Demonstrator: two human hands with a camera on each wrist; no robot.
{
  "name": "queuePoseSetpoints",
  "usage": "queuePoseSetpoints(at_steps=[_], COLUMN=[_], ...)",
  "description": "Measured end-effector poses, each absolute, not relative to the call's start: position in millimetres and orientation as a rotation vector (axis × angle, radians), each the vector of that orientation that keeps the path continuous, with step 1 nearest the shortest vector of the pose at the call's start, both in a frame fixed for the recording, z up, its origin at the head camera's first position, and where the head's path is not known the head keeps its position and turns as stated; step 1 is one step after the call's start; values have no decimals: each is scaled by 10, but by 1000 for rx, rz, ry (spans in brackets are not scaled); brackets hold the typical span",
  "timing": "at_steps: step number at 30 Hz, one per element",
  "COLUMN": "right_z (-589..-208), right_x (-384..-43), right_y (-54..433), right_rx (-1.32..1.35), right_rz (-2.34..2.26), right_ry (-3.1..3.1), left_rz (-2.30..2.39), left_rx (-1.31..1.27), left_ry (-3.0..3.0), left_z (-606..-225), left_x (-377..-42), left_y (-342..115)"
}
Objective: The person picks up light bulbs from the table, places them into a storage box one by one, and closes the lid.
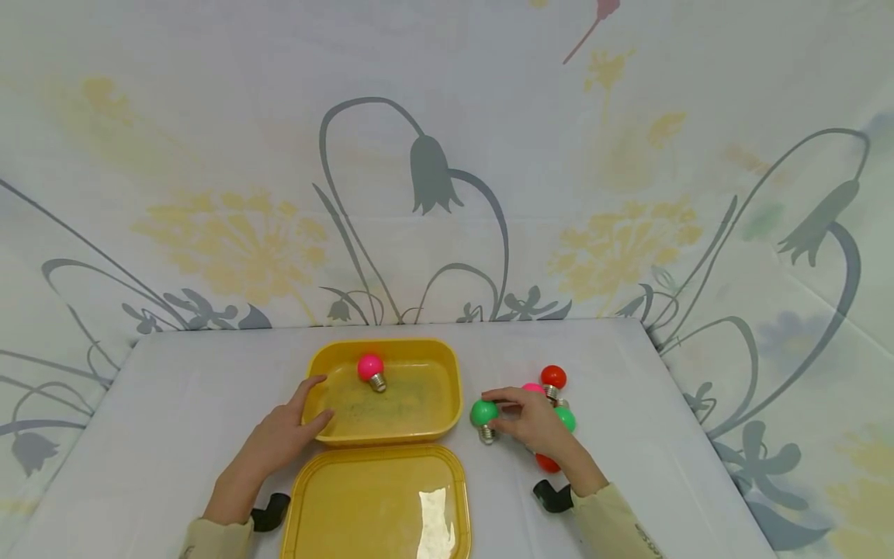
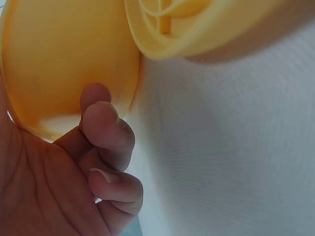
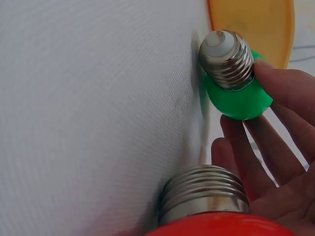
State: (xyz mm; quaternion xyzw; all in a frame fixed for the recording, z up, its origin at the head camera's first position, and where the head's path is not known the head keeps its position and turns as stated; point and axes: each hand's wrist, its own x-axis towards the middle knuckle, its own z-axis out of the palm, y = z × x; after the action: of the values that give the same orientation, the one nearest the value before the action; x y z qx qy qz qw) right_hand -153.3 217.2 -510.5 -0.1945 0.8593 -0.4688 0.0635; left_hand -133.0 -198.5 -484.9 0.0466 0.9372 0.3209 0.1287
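A green light bulb [image 1: 484, 413] with a silver screw base lies on its side right of the yellow tub [image 1: 391, 441]. My right hand [image 1: 534, 423] pinches it between thumb and fingers; the right wrist view shows the thumb by the base of the green bulb [image 3: 241, 101]. Inside the tub lies a pink bulb [image 1: 370, 366]. At the tub's left rim is my left hand [image 1: 279, 436], thumb and index finger spread apart over the edge. In the left wrist view its other fingers [image 2: 106, 125] curl loosely with nothing between them.
Beneath and behind my right hand are a red bulb [image 1: 554, 376], a pink bulb [image 1: 533, 387], another green bulb [image 1: 566, 419] and a partly covered red bulb [image 1: 548, 463]. A yellow lid [image 1: 370, 505] lies in front of the tub. Patterned cloth [image 1: 433, 256] rises behind the white table.
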Motion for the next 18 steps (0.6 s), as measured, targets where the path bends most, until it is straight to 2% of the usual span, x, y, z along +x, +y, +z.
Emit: queuePoseSetpoints(at_steps=[11, 18], right_z=[-5063, -5023], right_x=[-1546, -1540], right_y=[2160, 2161], right_rx=[-618, -532], right_rz=[-1399, -1438], right_ry=[2609, 2591], left_rz=[931, 931], left_rx=[146, 141], left_ry=[2741, 2729], left_z=[-4865, -4870], left_x=[-1323, -1323], left_y=[-1999, -1991])
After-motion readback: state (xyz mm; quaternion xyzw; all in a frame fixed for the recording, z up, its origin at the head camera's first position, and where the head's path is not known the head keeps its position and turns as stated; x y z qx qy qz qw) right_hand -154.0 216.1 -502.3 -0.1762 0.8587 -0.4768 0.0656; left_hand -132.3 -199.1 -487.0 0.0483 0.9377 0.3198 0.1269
